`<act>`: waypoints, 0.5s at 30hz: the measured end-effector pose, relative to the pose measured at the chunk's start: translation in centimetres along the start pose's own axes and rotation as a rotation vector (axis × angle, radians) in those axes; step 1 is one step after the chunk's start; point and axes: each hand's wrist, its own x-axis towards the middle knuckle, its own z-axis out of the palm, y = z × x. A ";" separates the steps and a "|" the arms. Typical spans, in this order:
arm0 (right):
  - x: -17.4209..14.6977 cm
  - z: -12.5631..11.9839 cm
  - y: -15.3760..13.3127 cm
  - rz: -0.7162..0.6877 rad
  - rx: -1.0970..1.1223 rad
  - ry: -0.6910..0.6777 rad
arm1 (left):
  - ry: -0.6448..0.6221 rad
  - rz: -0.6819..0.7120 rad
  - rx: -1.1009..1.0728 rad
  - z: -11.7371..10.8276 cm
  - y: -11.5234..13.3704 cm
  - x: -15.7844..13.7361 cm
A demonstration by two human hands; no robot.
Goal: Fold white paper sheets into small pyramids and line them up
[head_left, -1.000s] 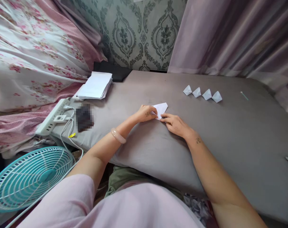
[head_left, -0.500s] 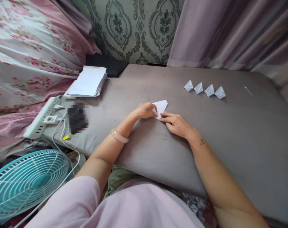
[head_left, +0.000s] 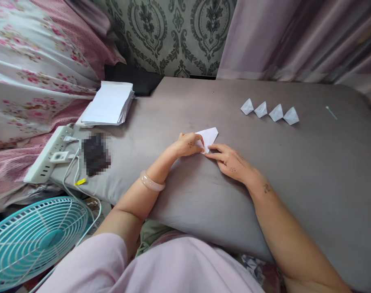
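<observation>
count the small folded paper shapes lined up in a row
4, in a row on the grey surface, beyond the right hand: leftmost piece, second piece, third piece, rightmost piece. None looks hidden in that row.

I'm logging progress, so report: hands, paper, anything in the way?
Left hand, right hand: both touching folded paper. Paper partly hidden beneath left hand. Four small folded shapes farther right, not in the way.

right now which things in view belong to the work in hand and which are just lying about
Part of the work:
folded paper, with the left hand and right hand on it
four small paper shapes, likely
paper stack, likely

Just lying about, it seems:
power strip
fan
thin stick
dark blurred thing
</observation>
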 end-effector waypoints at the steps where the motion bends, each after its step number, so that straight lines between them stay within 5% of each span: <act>1: 0.0 0.0 0.0 0.010 -0.002 -0.005 | 0.034 -0.003 -0.008 0.1 0.0 -0.2; 6: 0.0 0.0 -0.2 0.093 0.014 -0.024 | 0.198 -0.071 -0.088 0.5 -0.6 -0.8; 15: 0.2 0.0 -0.2 0.106 0.047 -0.003 | 0.253 -0.183 -0.118 0.6 -1.3 -0.7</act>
